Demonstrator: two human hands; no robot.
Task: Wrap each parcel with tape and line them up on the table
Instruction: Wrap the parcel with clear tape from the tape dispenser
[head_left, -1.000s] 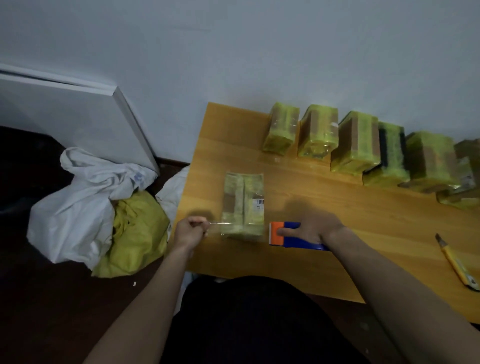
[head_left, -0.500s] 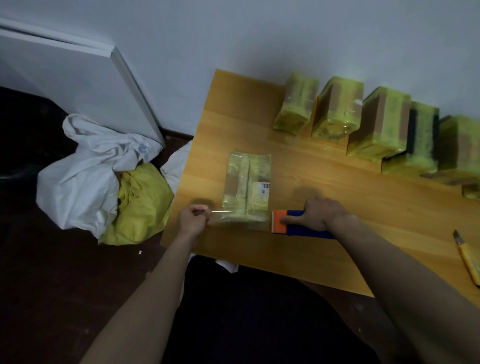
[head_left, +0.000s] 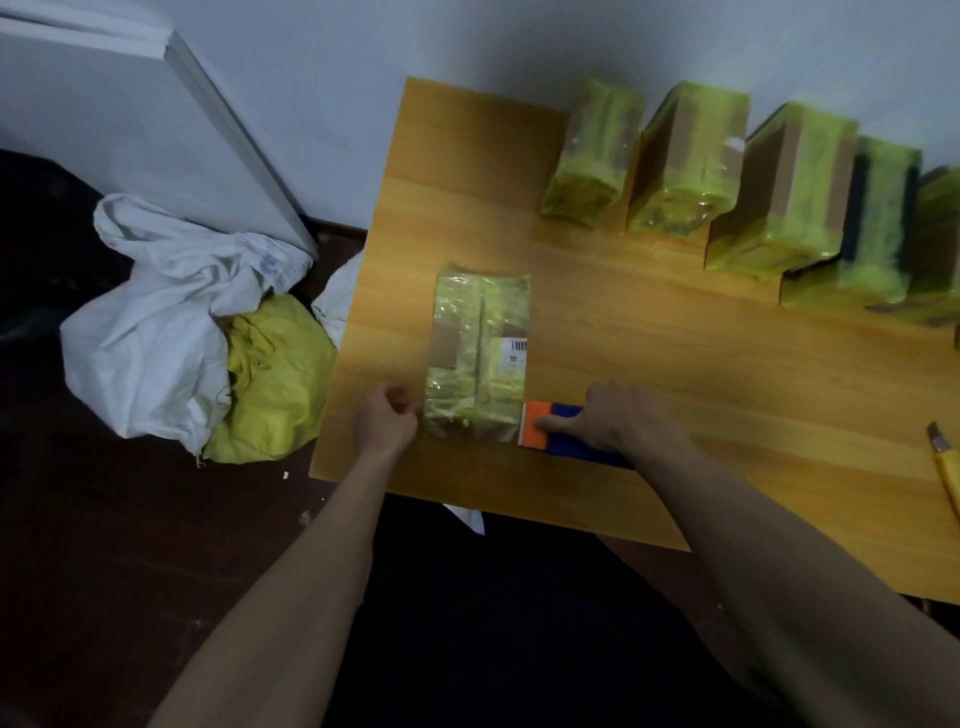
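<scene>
Near the desk (head_left: 675, 364)'s front-left corner, the left hand (head_left: 387, 423) pinches tape beside a glossy parcel (head_left: 478, 358); the right hand (head_left: 623, 418) grips the dispenser (head_left: 550, 431). Likely light, slippery; hold its edges.

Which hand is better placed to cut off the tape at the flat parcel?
Right. The right hand already grips the tape dispenser against the flat parcel; the left hand only pinches the tape end.

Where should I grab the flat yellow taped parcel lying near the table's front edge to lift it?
Grip the flat yellow taped parcel across its long side edges, coming from above at its far half; it lies flat, and both hands crowd its near end.
</scene>
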